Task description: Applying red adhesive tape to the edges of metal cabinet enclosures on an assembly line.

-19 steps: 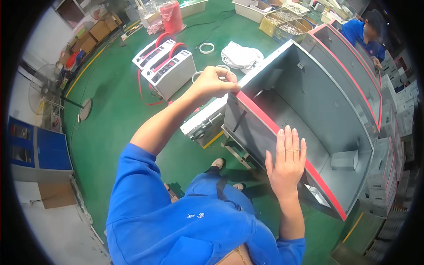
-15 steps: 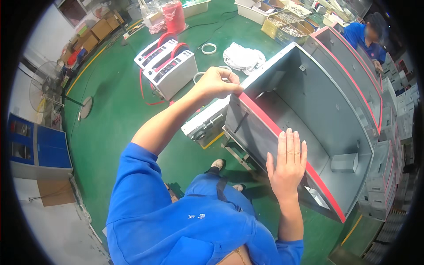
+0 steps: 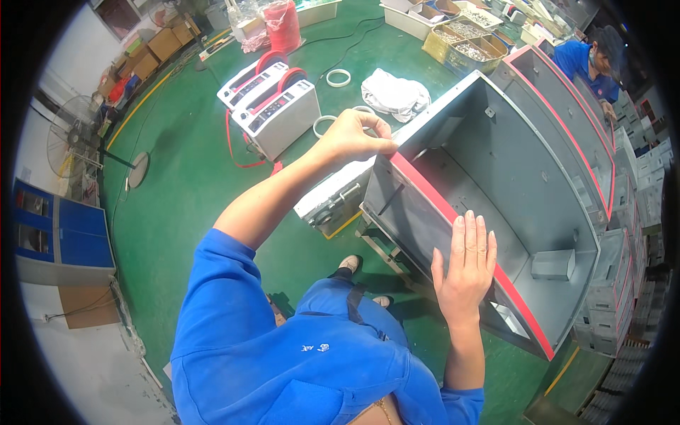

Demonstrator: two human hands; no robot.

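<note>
A large grey metal box (image 3: pixel 520 145) stands open-topped in front of me, to the right. Red tape (image 3: pixel 427 185) runs along its near rim. My left hand (image 3: pixel 360 134) pinches the tape's end between thumb and fingertips at the rim's left corner. Fingers outstretched, my right hand (image 3: pixel 464 273) lies against the near side, its fingers across the taped rim and its thumb apart. Part of the tape is hidden under those fingers. Inside the box, a small grey block-like piece (image 3: pixel 554 264) sits near the right end.
Two white tape dispensers (image 3: pixel 280 117) with red rolls stand at left centre. Tape rings (image 3: pixel 338 78) and a white cloth (image 3: pixel 395 95) lie beyond my left hand. More red-edged boxes (image 3: pixel 559 113) stand at right, near another person (image 3: pixel 591 64). Hardware bins (image 3: pixel 467 39) are behind.
Both hands keep their places on the taped rim. The view has shifted very slightly, and the other person's head has lifted a little.
</note>
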